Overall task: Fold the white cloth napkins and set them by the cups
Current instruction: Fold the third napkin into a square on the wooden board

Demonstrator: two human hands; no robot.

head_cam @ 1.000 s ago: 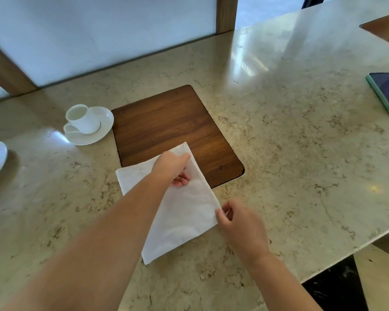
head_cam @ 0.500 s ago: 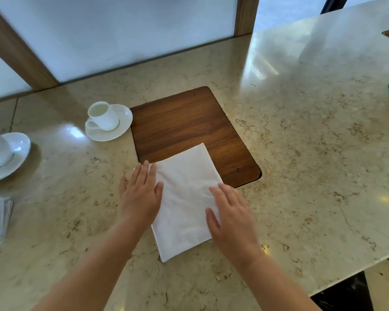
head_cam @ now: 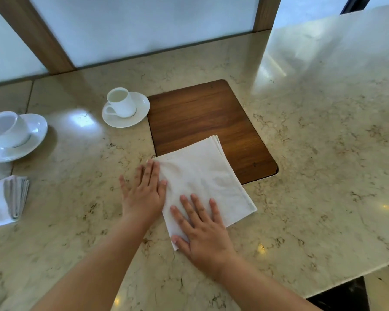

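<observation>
A white cloth napkin (head_cam: 202, 178), folded into a rectangle, lies flat on the marble counter with its far corner over a wooden inset panel (head_cam: 202, 113). My left hand (head_cam: 144, 191) lies flat on the napkin's left edge, fingers spread. My right hand (head_cam: 202, 230) presses flat on its near corner. A white cup on a saucer (head_cam: 121, 105) stands beyond the napkin to the left. A second cup and saucer (head_cam: 7, 131) sits at the far left, with another folded white napkin (head_cam: 0, 200) in front of it.
The marble counter (head_cam: 323, 153) stretches right and ends at a front edge near the lower right. Frosted glass panels with wooden posts (head_cam: 38, 34) back the counter. Folded grey cloth edges (head_cam: 16, 196) lie on the left napkin.
The napkin was folded over from a wider shape into a narrower rectangle. Both hands went from pinching its corners to pressing flat on it. The view swung left, losing the phone.
</observation>
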